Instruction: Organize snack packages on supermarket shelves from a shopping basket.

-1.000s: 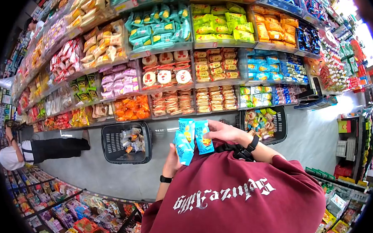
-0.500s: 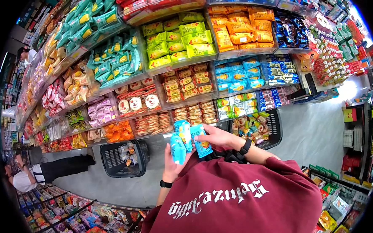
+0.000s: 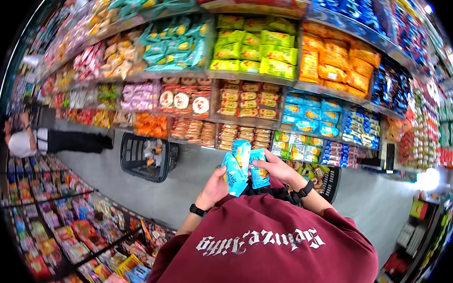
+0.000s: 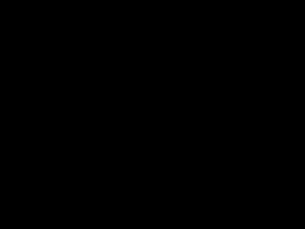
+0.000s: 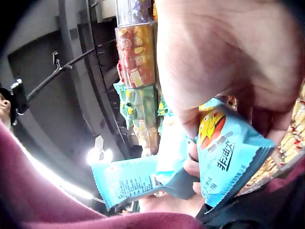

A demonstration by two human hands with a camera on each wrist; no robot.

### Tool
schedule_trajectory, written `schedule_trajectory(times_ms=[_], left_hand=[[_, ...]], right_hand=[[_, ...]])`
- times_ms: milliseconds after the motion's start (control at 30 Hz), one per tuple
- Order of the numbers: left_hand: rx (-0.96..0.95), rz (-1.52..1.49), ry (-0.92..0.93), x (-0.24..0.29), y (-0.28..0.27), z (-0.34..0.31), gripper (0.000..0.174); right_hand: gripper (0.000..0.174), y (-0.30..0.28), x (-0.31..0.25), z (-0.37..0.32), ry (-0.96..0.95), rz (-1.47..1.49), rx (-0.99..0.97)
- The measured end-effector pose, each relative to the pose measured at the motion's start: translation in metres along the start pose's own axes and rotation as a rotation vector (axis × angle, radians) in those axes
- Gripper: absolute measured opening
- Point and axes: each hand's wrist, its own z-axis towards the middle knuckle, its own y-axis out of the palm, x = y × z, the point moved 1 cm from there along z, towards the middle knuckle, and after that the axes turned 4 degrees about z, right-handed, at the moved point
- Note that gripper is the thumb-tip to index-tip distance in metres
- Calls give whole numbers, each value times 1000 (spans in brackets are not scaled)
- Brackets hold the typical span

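In the head view, my left hand [image 3: 213,188] grips two light-blue snack packets, one lower and to the left [image 3: 233,176], the other upright behind it [image 3: 242,152]. My right hand [image 3: 281,170] pinches another blue packet [image 3: 260,175] close beside them, its thumb across the front. From the right wrist view, the right hand [image 5: 228,52] covers the top of its packet [image 5: 228,155], which shows a yellow and orange picture. Other blue packaging [image 5: 128,180] lies alongside, with part of the left hand beneath. Nothing shows in the black left wrist view.
Shelf bins of wrapped snacks curve ahead, including blue packets [image 3: 307,111] and orange ones [image 3: 335,64]. A dark basket [image 3: 130,169] stands on the floor, another [image 3: 332,183] partly behind the right arm. A person [image 3: 73,141] is at the left; packaged goods [image 3: 82,231] fill the lower left.
The head view has shifted and tilted, so shelves and baskets sit differently. Both hands have stayed close together with the blue packets; the right-hand basket is now more hidden.
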Motion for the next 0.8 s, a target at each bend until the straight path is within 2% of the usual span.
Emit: schedule_trajectory(times_ms=[100, 200, 300, 400, 500, 667, 733, 800], left_hand=[[-10, 6, 0, -3, -2, -11, 78], [-67, 33, 7, 2, 4, -21, 80], [-65, 34, -8, 9, -3, -34, 82], [-90, 91, -2, 24, -22, -51, 83], [-109, 101, -16, 40, -50, -72, 84], [-166, -90, -2, 76, -107, -111, 81], [-147, -163, 22, 84, -138, -127, 77], [-148, -225, -65, 104, -172, -152, 71]], right_hand=[[21, 17, -5, 1, -40, -31, 31], [22, 27, -4, 4, 40, 33, 9], [25, 36, 0, 14, 32, -105, 43], [27, 60, 7, 29, 14, -122, 67], [27, 92, 30, 51, -5, -124, 95], [32, 166, 62, 81, 6, -69, 199], [34, 198, 77, 91, 29, -78, 177], [42, 225, 91, 102, 73, -34, 132]])
